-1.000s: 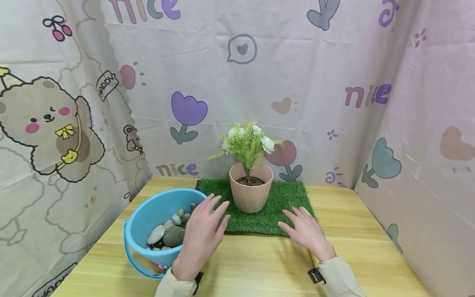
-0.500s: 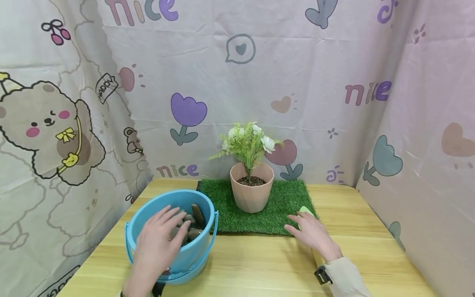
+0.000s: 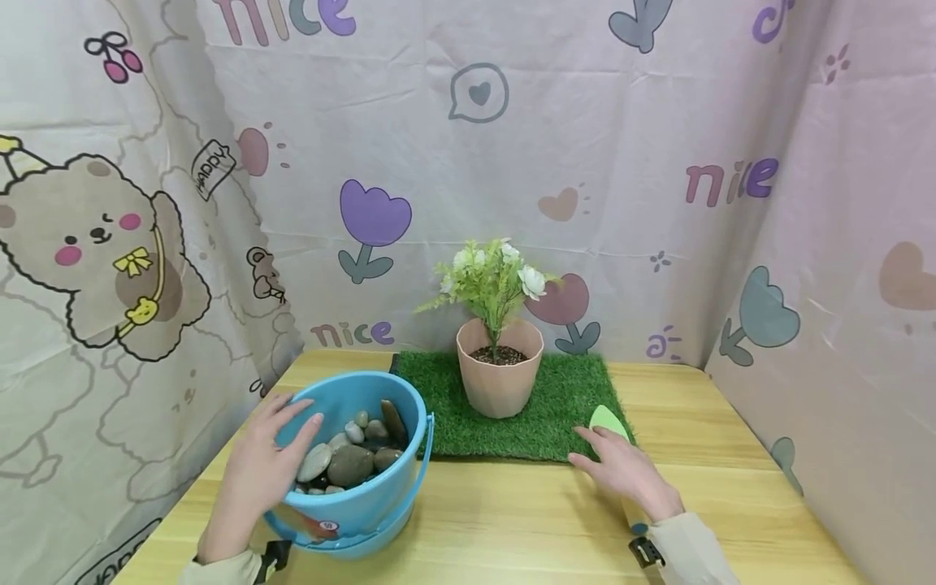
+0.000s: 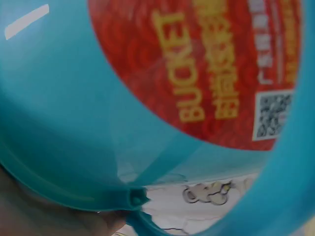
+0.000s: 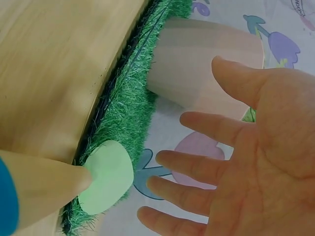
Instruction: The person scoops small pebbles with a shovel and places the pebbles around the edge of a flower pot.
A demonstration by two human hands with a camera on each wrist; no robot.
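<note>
A light blue bucket (image 3: 351, 513) with several smooth stones (image 3: 349, 465) inside stands on the left of the table. At its left rim is my left hand (image 3: 256, 463), thumb and fingers extended over the edge; the left wrist view shows fingers (image 4: 54, 216) close along the rim, but contact is unclear. My right hand (image 3: 625, 467) hovers above a small trowel (image 3: 608, 420) with a green blade, tan handle and blue end. In the right wrist view the right palm faces the camera with fingers spread, apart from the trowel (image 5: 106, 177).
A pink flowerpot (image 3: 500, 390) with a white-flowered plant (image 3: 488, 284) and dark soil stands on a green turf mat (image 3: 563, 422) at the back. The bucket's handle (image 3: 426, 463) hangs down at its front. Printed cloth (image 3: 468, 162) surrounds the wooden table (image 3: 512, 528).
My left hand has moved left, across the bucket's opening to its left rim. My right hand has shifted slightly right and down, uncovering more of the trowel.
</note>
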